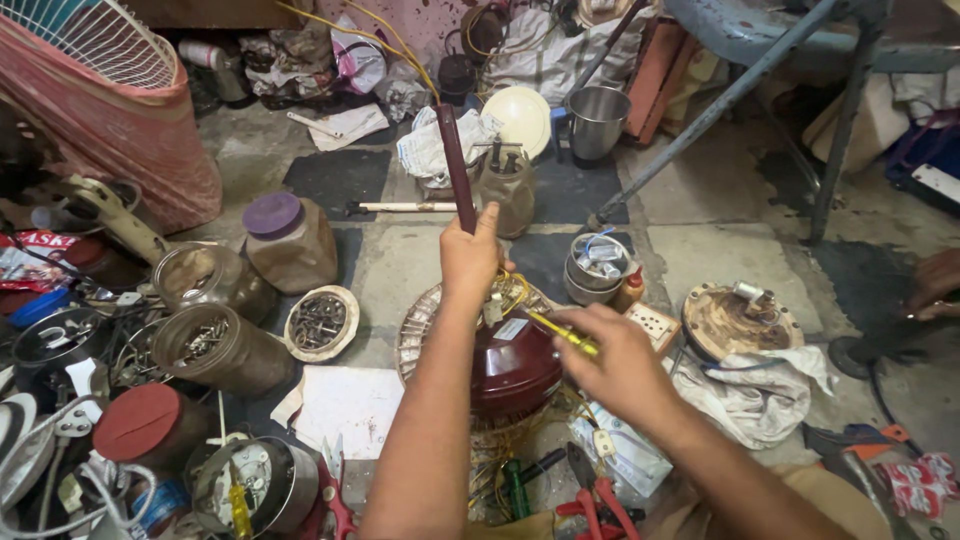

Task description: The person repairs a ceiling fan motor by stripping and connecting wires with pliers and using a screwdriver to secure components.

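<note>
The left hand [470,255] is closed around the dark red down rod [456,165] of one maroon ceiling-fan motor [513,365], which sits near the middle of the floor [420,255] on a wire guard. The right hand [620,365] pinches one yellow-handled screwdriver [560,332], tip at the motor's top. The motor looks heavy, rigid and smooth-domed; the rod seems the surest hold. Two open jars [215,320] of screws lie to the left, and one pair of red-handled pliers [595,495] lies close to the person.
</note>
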